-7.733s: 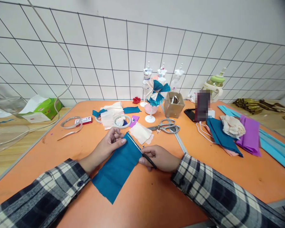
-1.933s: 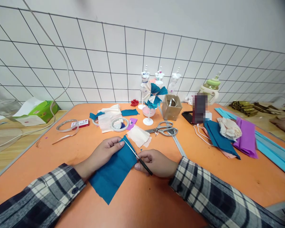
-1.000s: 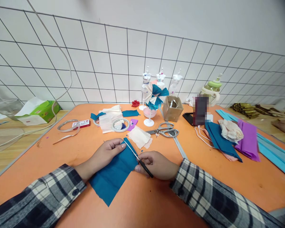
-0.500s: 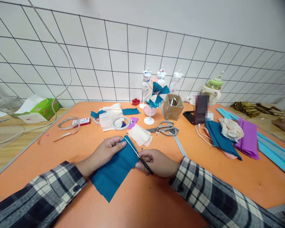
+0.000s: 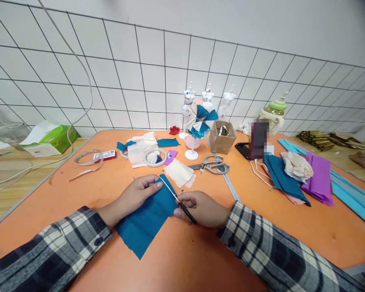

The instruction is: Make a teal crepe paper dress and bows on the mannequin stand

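A sheet of teal crepe paper [image 5: 146,221] lies at a slant in front of me, one corner toward the front of the table. My left hand [image 5: 139,192] is closed on its upper left edge, thumb on top. In my right hand [image 5: 197,207], fingers closed, is a slim tool with a black handle [image 5: 187,213] and a thin metal shaft [image 5: 169,187]. The shaft lies across the paper's upper right part, its tip close to my left fingertips. My right fingers also touch the paper's right edge; whether they pinch it I cannot tell.
Beyond my hands lie cream paper pieces [image 5: 179,172], large scissors [image 5: 214,164], a ruler [image 5: 231,188] and a tape roll [image 5: 155,157]. A paper flower [image 5: 202,119] in a pink cup, a small cardboard box [image 5: 222,140] and white mannequins stand behind. Folded purple paper [image 5: 317,178] is at right.
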`<state>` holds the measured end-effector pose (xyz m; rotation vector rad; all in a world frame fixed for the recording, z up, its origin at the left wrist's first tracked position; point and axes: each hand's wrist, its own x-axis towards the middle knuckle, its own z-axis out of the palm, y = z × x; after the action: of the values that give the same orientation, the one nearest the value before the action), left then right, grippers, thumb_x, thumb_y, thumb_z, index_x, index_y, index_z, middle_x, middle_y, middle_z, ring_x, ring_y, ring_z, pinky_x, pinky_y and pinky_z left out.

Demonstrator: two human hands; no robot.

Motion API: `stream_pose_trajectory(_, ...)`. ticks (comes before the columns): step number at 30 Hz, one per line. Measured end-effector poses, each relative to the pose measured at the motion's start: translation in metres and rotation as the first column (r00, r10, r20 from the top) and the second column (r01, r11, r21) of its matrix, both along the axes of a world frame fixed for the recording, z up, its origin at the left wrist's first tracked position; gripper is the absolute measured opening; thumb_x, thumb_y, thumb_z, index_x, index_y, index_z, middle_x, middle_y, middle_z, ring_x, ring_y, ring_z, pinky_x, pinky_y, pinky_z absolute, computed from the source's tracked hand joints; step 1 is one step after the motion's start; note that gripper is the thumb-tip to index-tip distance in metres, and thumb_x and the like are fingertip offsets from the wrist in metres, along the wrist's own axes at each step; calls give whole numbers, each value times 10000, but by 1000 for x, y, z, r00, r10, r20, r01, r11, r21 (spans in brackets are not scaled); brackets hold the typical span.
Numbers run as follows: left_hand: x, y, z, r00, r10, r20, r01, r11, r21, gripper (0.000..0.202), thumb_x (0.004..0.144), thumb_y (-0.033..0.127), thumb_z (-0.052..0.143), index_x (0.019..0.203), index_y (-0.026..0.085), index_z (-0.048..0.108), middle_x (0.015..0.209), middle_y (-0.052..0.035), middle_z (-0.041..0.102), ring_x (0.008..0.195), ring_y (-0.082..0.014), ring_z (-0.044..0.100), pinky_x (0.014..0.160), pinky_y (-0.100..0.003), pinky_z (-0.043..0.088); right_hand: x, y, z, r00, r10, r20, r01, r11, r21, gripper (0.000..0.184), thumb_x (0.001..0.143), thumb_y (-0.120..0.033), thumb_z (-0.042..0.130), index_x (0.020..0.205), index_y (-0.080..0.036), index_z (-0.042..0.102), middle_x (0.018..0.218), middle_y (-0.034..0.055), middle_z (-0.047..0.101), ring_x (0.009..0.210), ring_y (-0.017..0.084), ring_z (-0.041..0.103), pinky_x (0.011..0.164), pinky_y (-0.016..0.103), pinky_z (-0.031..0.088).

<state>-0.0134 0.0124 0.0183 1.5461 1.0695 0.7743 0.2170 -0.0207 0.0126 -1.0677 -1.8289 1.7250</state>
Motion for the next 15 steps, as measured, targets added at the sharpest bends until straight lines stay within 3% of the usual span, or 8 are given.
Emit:
stream_pose_trajectory(5, 2, -2, 0, 999, -42, 26, 43, 998, -34, 368, 831, 537, 641, 786, 172, 653, 756, -11, 681, 675, -161, 586, 613, -246, 491, -1, 0, -1, 1000, -2, -20, 2, 1000, -4, 381, 741, -474, 767, 743, -198, 504, 567, -83, 325, 517, 75, 294, 485, 237, 211)
stream_pose_trajectory(15, 1, -1, 2, 1000, -2, -2, 2, 1000, 1, 391, 821, 555, 640, 759, 169, 644, 718, 3, 655, 651, -153, 566, 605, -242, 480, -1, -1, 2, 1000, 4, -6, -4, 1000, -1, 374, 745, -486, 758, 779, -196, 523, 586, -77, 364, 530, 77, 300, 491, 234, 217)
